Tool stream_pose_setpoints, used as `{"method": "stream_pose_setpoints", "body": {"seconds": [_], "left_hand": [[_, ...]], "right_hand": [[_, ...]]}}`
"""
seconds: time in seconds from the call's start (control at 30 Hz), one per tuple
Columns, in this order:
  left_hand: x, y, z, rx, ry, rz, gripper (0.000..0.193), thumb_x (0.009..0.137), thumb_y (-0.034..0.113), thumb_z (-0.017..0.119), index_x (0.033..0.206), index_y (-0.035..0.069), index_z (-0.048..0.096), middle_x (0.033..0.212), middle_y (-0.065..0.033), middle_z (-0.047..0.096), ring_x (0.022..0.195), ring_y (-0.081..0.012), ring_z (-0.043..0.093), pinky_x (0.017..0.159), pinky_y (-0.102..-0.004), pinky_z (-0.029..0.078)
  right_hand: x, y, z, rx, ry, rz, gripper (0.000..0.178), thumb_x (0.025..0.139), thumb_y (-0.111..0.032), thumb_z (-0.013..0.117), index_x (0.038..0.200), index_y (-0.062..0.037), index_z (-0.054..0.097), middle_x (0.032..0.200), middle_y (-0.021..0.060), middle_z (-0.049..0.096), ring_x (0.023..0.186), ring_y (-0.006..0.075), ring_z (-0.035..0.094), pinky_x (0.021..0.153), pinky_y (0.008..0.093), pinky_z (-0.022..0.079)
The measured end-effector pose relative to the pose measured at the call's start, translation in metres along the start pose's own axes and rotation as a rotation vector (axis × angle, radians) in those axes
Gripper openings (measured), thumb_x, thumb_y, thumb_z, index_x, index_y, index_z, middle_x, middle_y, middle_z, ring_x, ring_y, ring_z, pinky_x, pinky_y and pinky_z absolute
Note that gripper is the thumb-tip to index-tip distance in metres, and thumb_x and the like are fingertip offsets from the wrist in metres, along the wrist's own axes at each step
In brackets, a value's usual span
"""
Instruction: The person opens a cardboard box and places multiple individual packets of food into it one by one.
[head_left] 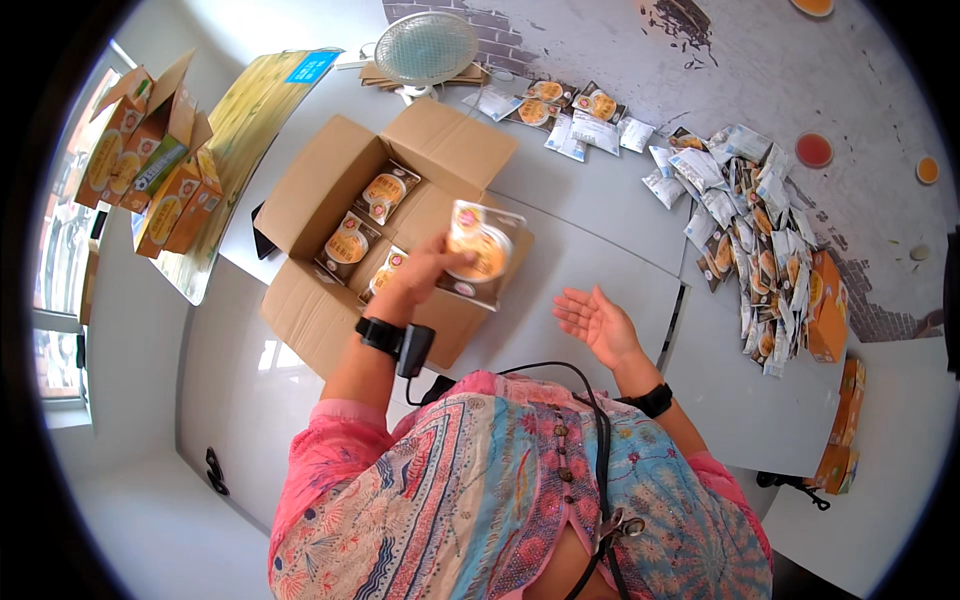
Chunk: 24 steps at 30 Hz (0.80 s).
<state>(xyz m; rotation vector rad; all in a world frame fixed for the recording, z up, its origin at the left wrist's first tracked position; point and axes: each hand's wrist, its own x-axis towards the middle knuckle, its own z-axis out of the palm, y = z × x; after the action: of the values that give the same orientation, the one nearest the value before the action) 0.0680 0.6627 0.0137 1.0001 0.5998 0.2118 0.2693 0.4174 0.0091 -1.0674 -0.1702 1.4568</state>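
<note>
Left of our left hand [425, 272], one open carton [450, 145] is holding three visible packets [347, 243]. We are gripping a fourth packet [490, 245] with that hand, above a carton flap. Our right hand [602, 328] is hovering unclenched, empty; right of it, an uncountable packet heap [760, 255] is lying beside one orange box [828, 305].

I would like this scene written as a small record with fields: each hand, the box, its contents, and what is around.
Left hand: the left hand grips a printed food packet between thumb and fingers, beside the box's opening
Right hand: the right hand is open, holding nothing
Box: cardboard box, flaps open
Contents: three food packets visible, printed side up; one partly hidden by the left arm
Right side: heap of loose packets on the grey table, next to an orange carton
Beyond the box: desk fan
</note>
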Motion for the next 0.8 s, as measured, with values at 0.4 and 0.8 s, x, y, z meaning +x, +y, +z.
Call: {"method": "stream_pose_setpoints", "body": {"seconds": [0.4,0.8], "left_hand": [[0.056,0.007,-0.145,0.418,0.436,-0.025,0.049,0.076,0.006,0.069,0.120,-0.002,0.047,0.105,-0.0095,0.062,0.093,-0.0180,0.062,0.080,-0.0294,0.050],[0.114,-0.002,-0.113,0.911,0.269,-0.162,0.082,0.064,0.022,0.078,0.129,-0.010,0.039,0.119,-0.0214,0.055,0.112,-0.0272,0.053,0.094,-0.0330,0.041]], "right_hand": [[-0.001,0.009,-0.033,-0.065,0.157,-0.010,0.046,0.097,-0.035,0.037,0.121,0.0027,0.048,0.115,0.0146,0.058,0.104,0.0207,0.057,0.088,0.0324,0.046],[0.013,0.017,-0.048,-0.065,0.219,-0.014,0.043,0.096,-0.033,0.042,0.117,0.0027,0.051,0.111,0.0144,0.060,0.100,0.0200,0.059,0.084,0.0319,0.048]]}}
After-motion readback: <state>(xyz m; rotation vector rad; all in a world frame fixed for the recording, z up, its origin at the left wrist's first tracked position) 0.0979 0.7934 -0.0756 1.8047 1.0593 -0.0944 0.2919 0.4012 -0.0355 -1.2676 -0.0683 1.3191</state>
